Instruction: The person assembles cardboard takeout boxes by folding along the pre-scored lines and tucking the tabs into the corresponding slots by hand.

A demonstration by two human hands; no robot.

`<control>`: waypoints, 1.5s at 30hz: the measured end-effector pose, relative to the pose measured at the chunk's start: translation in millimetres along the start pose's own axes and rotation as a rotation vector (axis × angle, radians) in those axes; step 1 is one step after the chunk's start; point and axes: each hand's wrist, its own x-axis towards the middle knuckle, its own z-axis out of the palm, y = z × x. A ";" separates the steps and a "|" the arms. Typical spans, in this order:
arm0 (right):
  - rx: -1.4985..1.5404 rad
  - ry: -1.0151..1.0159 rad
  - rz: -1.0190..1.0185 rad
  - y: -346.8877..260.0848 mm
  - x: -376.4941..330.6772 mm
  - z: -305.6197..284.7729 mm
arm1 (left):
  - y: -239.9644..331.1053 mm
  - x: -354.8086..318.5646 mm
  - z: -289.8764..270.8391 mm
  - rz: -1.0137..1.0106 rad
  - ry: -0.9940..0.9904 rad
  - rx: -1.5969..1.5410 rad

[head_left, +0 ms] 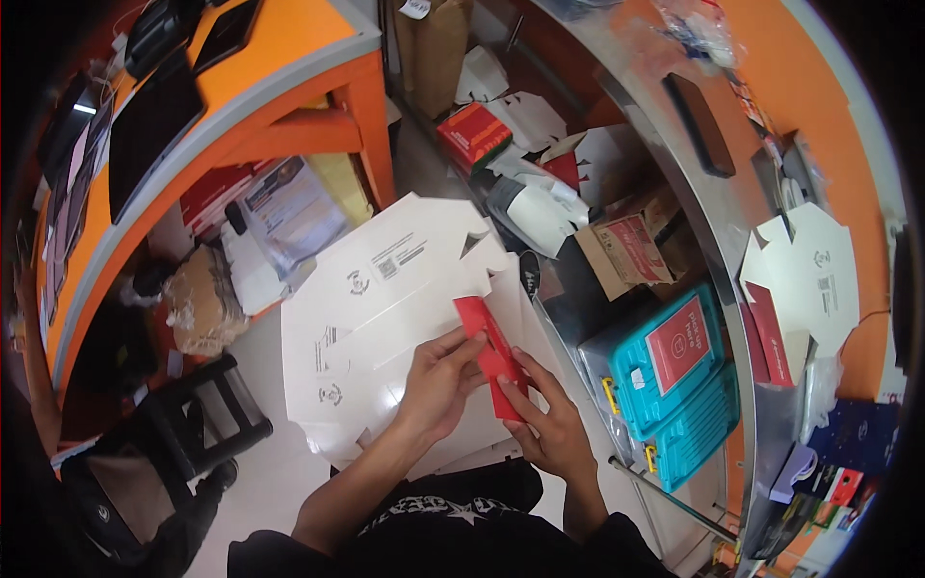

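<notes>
A large flat cardboard box blank, white with small dark printed marks and cut slots, lies in front of me. At its right side is a red folded card flap, narrow and creased; whether it is joined to the white sheet I cannot tell. My left hand pinches the flap's left edge between thumb and fingers. My right hand is closed round its lower right end, with the thumb and fingers on either side. The flap's underside is hidden by my hands.
To the right stands a teal lidded crate beside a metal-edged counter. Another white-and-red box blank rests on that counter. Shelves ahead hold a brown carton and a red box. A black stool is at left, below an orange desk.
</notes>
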 end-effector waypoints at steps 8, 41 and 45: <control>-0.014 0.076 0.145 -13.6 -1.5 -1.5 | -25.7 -6.2 17.9 0.134 0.083 0.086; 0.249 0.692 0.238 -24.7 -1.8 17.3 | 7.1 -9.5 38.6 0.301 0.033 0.189; 0.599 0.860 0.443 -23.8 3.0 19.2 | 11.9 -7.1 29.1 0.250 0.023 0.136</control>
